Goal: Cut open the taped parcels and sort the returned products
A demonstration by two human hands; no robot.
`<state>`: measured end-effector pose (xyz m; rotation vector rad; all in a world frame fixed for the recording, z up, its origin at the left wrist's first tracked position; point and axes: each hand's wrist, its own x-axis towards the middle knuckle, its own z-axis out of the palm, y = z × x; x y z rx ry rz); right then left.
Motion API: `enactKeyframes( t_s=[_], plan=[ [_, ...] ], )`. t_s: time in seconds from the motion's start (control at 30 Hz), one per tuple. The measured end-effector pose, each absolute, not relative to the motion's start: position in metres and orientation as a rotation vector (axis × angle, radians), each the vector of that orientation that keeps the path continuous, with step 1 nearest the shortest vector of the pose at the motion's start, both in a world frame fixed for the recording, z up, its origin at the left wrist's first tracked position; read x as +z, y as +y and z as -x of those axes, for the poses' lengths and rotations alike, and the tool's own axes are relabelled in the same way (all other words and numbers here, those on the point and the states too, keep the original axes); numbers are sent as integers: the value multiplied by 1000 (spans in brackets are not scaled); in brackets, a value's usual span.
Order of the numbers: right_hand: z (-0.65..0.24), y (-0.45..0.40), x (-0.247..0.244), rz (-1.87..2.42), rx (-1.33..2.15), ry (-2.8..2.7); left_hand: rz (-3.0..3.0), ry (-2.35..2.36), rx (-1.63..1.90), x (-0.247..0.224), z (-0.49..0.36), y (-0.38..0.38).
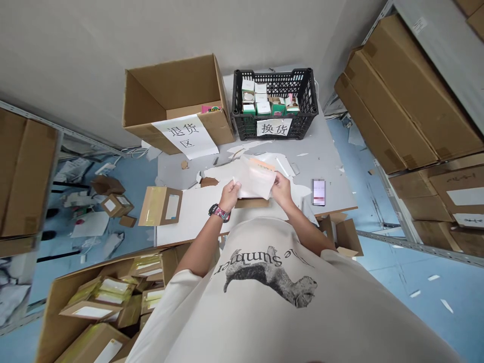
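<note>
Both hands hold a translucent white sleeve (251, 179) over the table, with something orange showing at its upper right. My left hand (229, 195) pinches its left edge, and a watch and a patterned band circle that wrist. My right hand (282, 188) grips the right edge with fingers closed. Just below the sleeve, part of a brown cardboard piece (251, 203) shows; the rest of it is hidden. A small taped carton (161, 205) stands on the table to the left, and a phone (318, 192) lies to the right.
At the table's back stand a large open carton (139, 133) with a paper sign and a black crate (275, 130) holding small boxes. A big box (56, 302) of parcels is at lower left. Shelves (446, 252) with cartons line the right.
</note>
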<state>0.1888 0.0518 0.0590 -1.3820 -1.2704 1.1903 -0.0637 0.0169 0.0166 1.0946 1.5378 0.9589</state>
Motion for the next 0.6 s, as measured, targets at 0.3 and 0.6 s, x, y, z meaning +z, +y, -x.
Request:
enactKeyframes(
  t_s=[0.3, 0.6],
  plan=[
    [-240, 75, 82, 1332, 1002, -1163, -1766, 1845, 375, 28, 73, 24],
    [-234, 68, 96, 1297, 1077, -1170, -2179, 1672, -1, 21, 56, 30]
  ],
)
